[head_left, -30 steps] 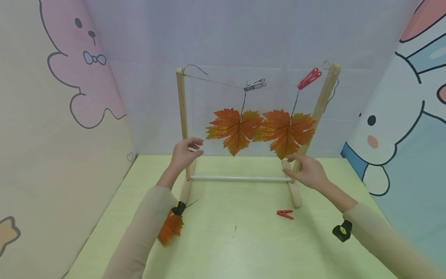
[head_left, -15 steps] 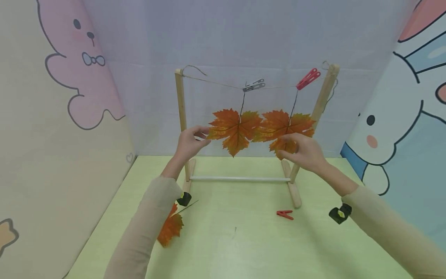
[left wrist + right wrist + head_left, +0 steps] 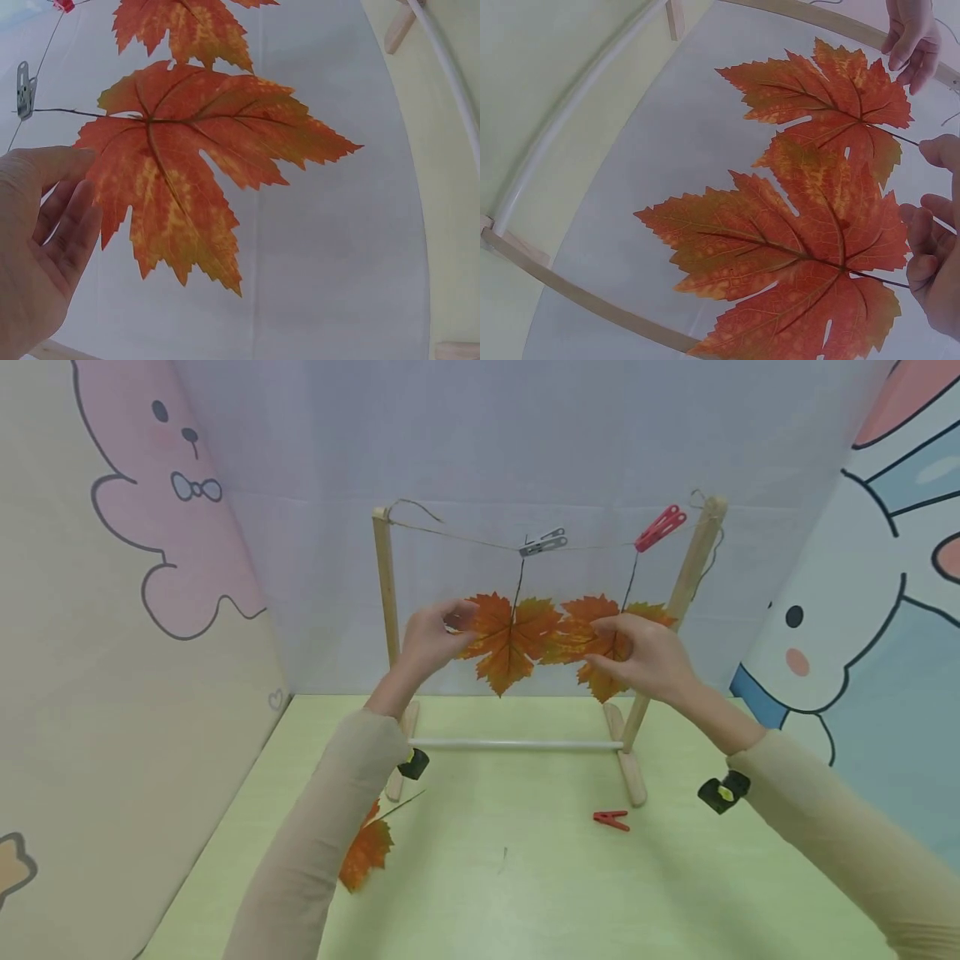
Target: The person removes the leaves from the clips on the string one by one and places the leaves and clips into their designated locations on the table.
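Two orange artificial maple leaves, a left leaf (image 3: 512, 643) and a right leaf (image 3: 576, 631), hang by their stems from a string. A grey clothespin (image 3: 542, 542) holds the left one, a pink clothespin (image 3: 660, 528) the right one. My left hand (image 3: 438, 639) is at the left leaf's outer edge, fingers loosely bent; whether it touches is unclear. In front of the right leaf is my right hand (image 3: 648, 660), thumb and fingers apart. The right wrist view places that hand (image 3: 939, 259) beside the right leaf's stem, with part of the hand outside the picture.
A wooden frame (image 3: 384, 585) carries the string, with a white rod (image 3: 517, 745) low across it. On the table (image 3: 480, 910) lie another maple leaf (image 3: 367, 856), partly behind my left sleeve, and a red clothespin (image 3: 611, 820). Patterned cloth walls surround the table.
Both hands have risen. My left hand moved up and right to the left leaf's edge; my right hand moved up and slightly left across the right leaf. The leaves hang much as before.
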